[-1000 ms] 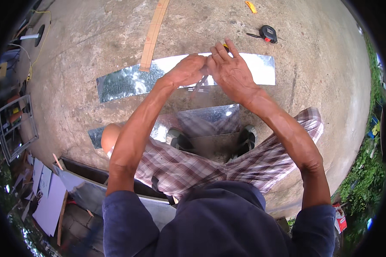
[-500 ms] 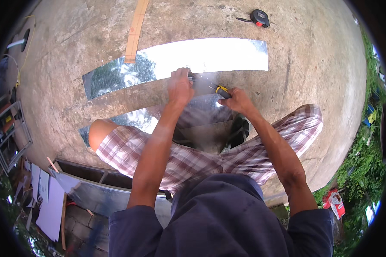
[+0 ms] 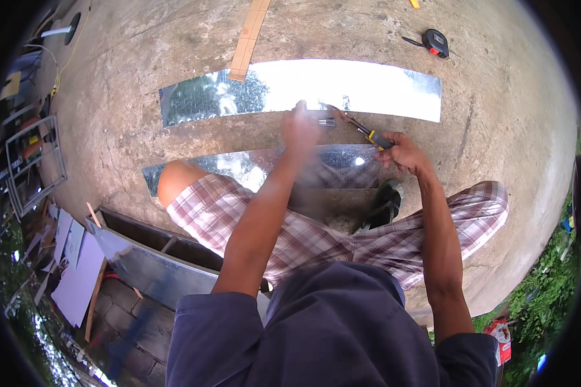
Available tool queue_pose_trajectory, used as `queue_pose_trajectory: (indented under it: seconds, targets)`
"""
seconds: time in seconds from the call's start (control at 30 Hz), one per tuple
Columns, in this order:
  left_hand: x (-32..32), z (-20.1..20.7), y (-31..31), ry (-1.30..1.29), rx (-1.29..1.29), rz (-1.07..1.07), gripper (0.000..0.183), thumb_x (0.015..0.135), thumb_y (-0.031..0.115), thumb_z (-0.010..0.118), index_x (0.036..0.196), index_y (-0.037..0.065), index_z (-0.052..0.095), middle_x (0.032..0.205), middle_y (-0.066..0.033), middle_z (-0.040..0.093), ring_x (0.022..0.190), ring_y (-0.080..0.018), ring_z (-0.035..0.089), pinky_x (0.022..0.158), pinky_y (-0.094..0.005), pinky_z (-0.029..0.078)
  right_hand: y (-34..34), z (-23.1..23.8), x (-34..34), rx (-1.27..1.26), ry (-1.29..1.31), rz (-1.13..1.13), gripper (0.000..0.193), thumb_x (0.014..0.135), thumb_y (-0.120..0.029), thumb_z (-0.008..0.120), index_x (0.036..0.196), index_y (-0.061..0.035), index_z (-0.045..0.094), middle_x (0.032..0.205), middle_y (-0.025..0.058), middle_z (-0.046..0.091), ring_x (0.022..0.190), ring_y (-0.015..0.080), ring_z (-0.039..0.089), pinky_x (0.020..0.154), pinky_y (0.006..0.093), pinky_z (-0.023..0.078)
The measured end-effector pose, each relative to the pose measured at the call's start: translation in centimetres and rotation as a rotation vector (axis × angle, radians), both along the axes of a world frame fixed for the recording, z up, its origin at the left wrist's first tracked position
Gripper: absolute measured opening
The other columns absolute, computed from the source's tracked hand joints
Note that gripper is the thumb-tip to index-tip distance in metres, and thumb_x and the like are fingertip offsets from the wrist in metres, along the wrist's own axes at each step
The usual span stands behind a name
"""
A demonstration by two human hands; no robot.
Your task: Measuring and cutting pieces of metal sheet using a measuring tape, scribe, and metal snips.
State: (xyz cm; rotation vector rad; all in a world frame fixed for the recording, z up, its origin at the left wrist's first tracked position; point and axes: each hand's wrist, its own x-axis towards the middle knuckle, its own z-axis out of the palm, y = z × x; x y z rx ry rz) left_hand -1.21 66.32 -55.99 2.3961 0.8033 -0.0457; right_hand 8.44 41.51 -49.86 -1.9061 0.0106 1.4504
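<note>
My right hand point(image 3: 403, 153) is closed round the grey and yellow handle of a hand tool point(image 3: 376, 137). The tool's thin shank points up and left; its exact kind is unclear. My left hand point(image 3: 300, 132) is smeared by motion over the gap between two shiny metal strips, its fingers unreadable. Beside it is a small silvery piece point(image 3: 327, 122); whether the hand touches it cannot be made out. The longer metal strip point(image 3: 200, 103) lies beyond my hands on the concrete. The nearer strip point(image 3: 348, 169) lies between my knees and is partly covered by my left arm.
A flat wooden strip point(image 3: 248, 45) rests with its near end on the far metal strip. A black tape measure point(image 3: 436, 43) lies at the far right, and a yellow object point(image 3: 414, 4) at the top edge. Left of me stand a long metal trough point(image 3: 168, 274) and a metal frame point(image 3: 35, 164).
The view has shifted, so the floor things sit further right. My right hand has moved rightward with the tool, whose shank now shows more. My left hand has become blurred.
</note>
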Motion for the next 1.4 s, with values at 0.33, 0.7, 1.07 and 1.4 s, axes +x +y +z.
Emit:
queue_pose_trajectory:
  seconds: [0.33,0.7,1.07,1.4]
  targets:
    - [1.8,-2.1,2.2,-0.094,-0.264,0.092,0.021,0.08,0.011,0.07,0.099,0.003,0.067,0.088,-0.015,0.069,0.08,-0.0257,0.068,0.075,-0.0339,0.053,-4.5,-1.6,4.4,-0.193,0.103,-0.16,0.027,0.07,-0.013,0.063,0.094,-0.001,0.062,0.073,0.0099,0.063,0.052,0.016,0.055,0.045,0.0308,0.044]
    - [0.9,-0.2,-3.4,0.125,0.107,-0.396,0.035,0.079,0.015,0.068,0.112,0.007,0.062,0.102,-0.0146,0.068,0.093,-0.0332,0.064,0.083,-0.0427,0.05,-3.9,-1.5,3.6,-0.177,0.047,-0.189,0.061,0.083,-0.05,0.068,0.116,-0.0001,0.057,0.083,0.0081,0.063,0.065,0.0172,0.061,0.056,0.0302,0.047]
    - [2.1,0.0,-4.6,0.28,-0.453,-0.286,0.045,0.087,0.031,0.064,0.122,0.004,0.057,0.104,-0.0167,0.068,0.095,-0.0289,0.065,0.088,-0.0434,0.048,-3.0,-1.2,2.6,0.028,0.313,-0.409,0.04,0.087,-0.02,0.067,0.115,0.0061,0.056,0.092,0.0165,0.067,0.067,0.0175,0.066,0.047,0.0231,0.049]
    - [4.5,4.6,-5.1,-0.06,-1.495,0.267,0.046,0.102,0.03,0.04,0.131,-0.005,0.046,0.119,-0.0145,0.06,0.113,-0.0248,0.058,0.095,-0.0378,0.045,0.5,3.9,-0.2,0.299,0.429,-0.54,0.025,0.083,-0.01,0.067,0.103,0.004,0.06,0.1,0.0138,0.067,0.082,0.0169,0.065,0.058,0.0263,0.051]
